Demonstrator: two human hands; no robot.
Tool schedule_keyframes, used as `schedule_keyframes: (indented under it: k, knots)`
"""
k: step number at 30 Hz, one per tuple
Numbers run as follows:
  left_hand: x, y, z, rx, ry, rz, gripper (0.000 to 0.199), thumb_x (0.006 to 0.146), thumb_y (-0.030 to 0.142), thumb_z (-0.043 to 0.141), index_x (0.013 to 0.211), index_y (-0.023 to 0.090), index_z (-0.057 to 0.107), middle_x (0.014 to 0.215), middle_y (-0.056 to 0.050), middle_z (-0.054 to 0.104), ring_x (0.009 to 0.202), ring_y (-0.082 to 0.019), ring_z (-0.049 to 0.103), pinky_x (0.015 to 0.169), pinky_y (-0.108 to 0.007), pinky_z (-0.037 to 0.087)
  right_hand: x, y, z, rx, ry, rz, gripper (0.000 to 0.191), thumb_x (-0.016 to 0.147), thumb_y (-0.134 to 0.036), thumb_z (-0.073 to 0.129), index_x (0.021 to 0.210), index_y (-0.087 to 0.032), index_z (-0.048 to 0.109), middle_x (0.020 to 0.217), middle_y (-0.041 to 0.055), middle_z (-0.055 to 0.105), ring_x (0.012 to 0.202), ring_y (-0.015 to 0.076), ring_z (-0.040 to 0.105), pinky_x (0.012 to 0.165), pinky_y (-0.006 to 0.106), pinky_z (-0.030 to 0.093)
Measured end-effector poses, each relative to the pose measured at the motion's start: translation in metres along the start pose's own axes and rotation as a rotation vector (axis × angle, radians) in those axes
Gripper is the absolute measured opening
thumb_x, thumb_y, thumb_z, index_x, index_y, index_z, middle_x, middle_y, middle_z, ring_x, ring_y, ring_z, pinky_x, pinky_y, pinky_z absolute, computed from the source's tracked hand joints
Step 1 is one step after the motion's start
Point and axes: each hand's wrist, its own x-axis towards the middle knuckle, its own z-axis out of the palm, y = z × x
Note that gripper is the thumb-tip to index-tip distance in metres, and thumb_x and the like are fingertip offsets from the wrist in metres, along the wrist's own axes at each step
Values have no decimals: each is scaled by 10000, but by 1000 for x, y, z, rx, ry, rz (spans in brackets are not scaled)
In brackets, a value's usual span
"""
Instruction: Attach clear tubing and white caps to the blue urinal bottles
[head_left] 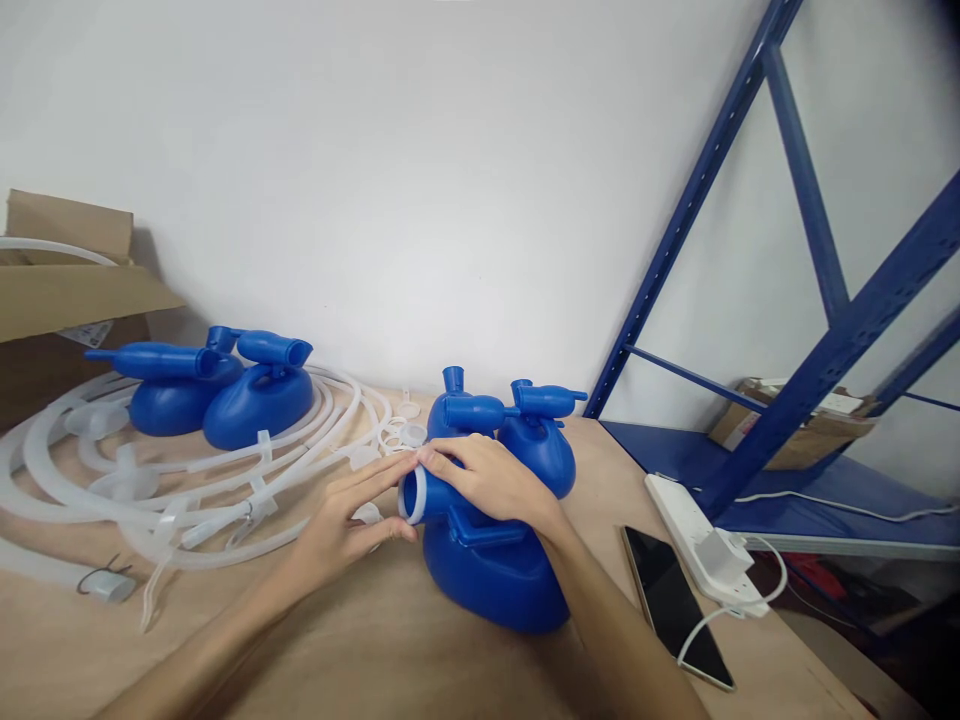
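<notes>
A blue plastic urinal bottle (491, 585) with a side handle stands on the wooden table in front of me, its round mouth facing left. A whitish ring (422, 497) sits around the rim of the mouth. My left hand (349, 515) spans the mouth, with fingertips on the ring's top and the thumb by its lower edge. Over the neck lies my right hand (495, 478), its fingers closed on the bottle and the fingertips meeting the ring. Part of the neck is hidden under this hand.
Two more blue bottles (544, 455) stand just behind, and another pair (259, 405) at the left. Coiled clear tubing (225, 465) and loose rings (391, 432) spread across the left. A cardboard box (75, 300), phone (671, 600), power strip (682, 515) and blue rack (697, 180) flank the table.
</notes>
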Motion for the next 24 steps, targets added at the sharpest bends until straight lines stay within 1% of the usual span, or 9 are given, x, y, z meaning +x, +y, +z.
schedule_keyframes:
  k: [3, 5, 9, 12, 15, 17, 20, 22, 24]
  knots:
    - [-1, -7, 0, -2, -56, -19, 754, 864, 533, 787, 1545, 327, 537, 1484, -102, 639, 1322, -338, 645, 1116, -461, 547, -2, 7, -3, 69, -9, 8, 532, 1059, -656, 386, 1210, -307, 759, 1158, 28, 800, 1098, 273, 730, 960, 387, 515]
    - [-2, -13, 1, 39, -95, -92, 826, 867, 553, 775, 1591, 303, 468, 1568, -126, 554, 1378, -361, 592, 1129, -489, 530, -6, 13, -7, 114, 10, 27, 542, 1049, -680, 379, 1293, -333, 716, 1243, 26, 775, 1175, 287, 707, 1031, 434, 502]
    - [-7, -25, 10, 90, -214, -236, 883, 894, 560, 737, 1637, 260, 366, 1667, -167, 404, 1508, -383, 431, 1229, -564, 391, -13, 25, -21, 238, 37, -65, 611, 996, -717, 472, 1407, -292, 626, 1431, 61, 671, 1356, 302, 597, 1176, 486, 415]
    - [-14, -29, 22, 17, -295, -277, 923, 896, 562, 731, 1654, 270, 294, 1689, -173, 357, 1537, -381, 383, 1258, -578, 335, -15, 29, -28, 234, -40, -100, 638, 873, -691, 702, 1344, -264, 649, 1365, 72, 677, 1301, 305, 616, 1150, 472, 448]
    - [-18, -28, 32, -113, -295, -337, 896, 921, 551, 703, 1641, 272, 249, 1675, -181, 368, 1511, -373, 427, 1234, -568, 381, -14, 30, -29, 131, -105, -119, 668, 755, -594, 863, 1293, -261, 648, 1290, 55, 657, 1233, 285, 626, 1098, 440, 487]
    - [-18, -25, 36, -202, -291, -382, 794, 944, 531, 685, 1583, 269, 293, 1625, -175, 429, 1479, -344, 467, 1225, -540, 400, -14, 31, -30, 118, -121, -157, 686, 726, -551, 896, 1286, -258, 629, 1270, 43, 643, 1214, 266, 625, 1076, 407, 498]
    - [-13, -22, 36, -326, -289, -411, 465, 991, 519, 620, 1348, 256, 478, 1439, -130, 579, 1361, -288, 560, 1190, -482, 430, -19, 32, -37, 136, -162, -200, 648, 724, -513, 903, 1264, -275, 635, 1270, 27, 632, 1226, 252, 616, 1083, 381, 490]
    - [-10, -21, 34, -366, -264, -416, 329, 1023, 543, 540, 1132, 232, 537, 1223, -95, 647, 1173, -254, 625, 1078, -430, 500, -25, 30, -44, 109, -212, -197, 618, 729, -500, 898, 1256, -288, 655, 1287, 28, 610, 1243, 259, 602, 1089, 383, 481]
    - [-7, -22, 31, -347, -238, -420, 368, 1030, 577, 492, 974, 214, 521, 1015, -55, 628, 964, -215, 605, 913, -362, 527, -30, 28, -52, 58, -257, -165, 594, 748, -488, 884, 1266, -293, 669, 1318, 38, 587, 1263, 273, 582, 1096, 400, 462]
